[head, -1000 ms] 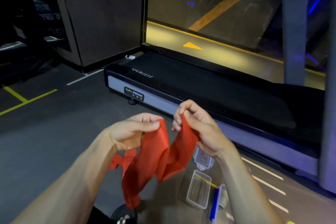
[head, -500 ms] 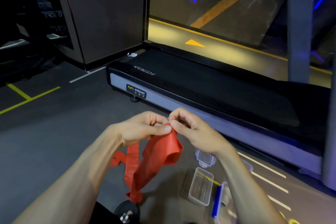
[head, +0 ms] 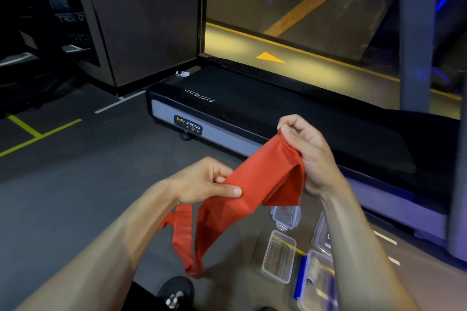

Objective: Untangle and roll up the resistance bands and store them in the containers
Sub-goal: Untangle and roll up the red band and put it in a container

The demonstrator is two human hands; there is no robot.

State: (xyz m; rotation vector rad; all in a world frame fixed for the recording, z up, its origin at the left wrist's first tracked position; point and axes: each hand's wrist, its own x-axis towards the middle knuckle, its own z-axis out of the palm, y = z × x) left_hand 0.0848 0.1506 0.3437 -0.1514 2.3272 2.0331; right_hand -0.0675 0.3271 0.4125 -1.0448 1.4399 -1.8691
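The flat red rubber resistance band [head: 255, 184] was held up in the air between both hands, above the grey gym floor [head: 75, 184]. Its stretched part ran on a slant, from low on the person's left up to high on the right, toward the treadmill. The left hand [head: 202, 182] pinched it at the lower end, thumb laid flat over the top of the band with the fingers curled beneath. The right hand [head: 308, 154] gripped the upper end, fingers bunched round a folded corner, so a short flap drooped below the palm. From the left hand the rest of the band hung down in a long twisted loop, its lowest point close over the floor by a black shoe [head: 177, 290]; how the strands crossed down there was hard to make out.

Below the right forearm, several clear plastic containers [head: 279, 256] sat on the floor, one with a blue clip along its edge [head: 300, 276]. The forearm covered part of them, and the picture's lower edge cut off the nearest.

Beyond the hands lay a black treadmill with a grey side rail [head: 227, 134], marked "BODY STRONG", its far end out of sight.
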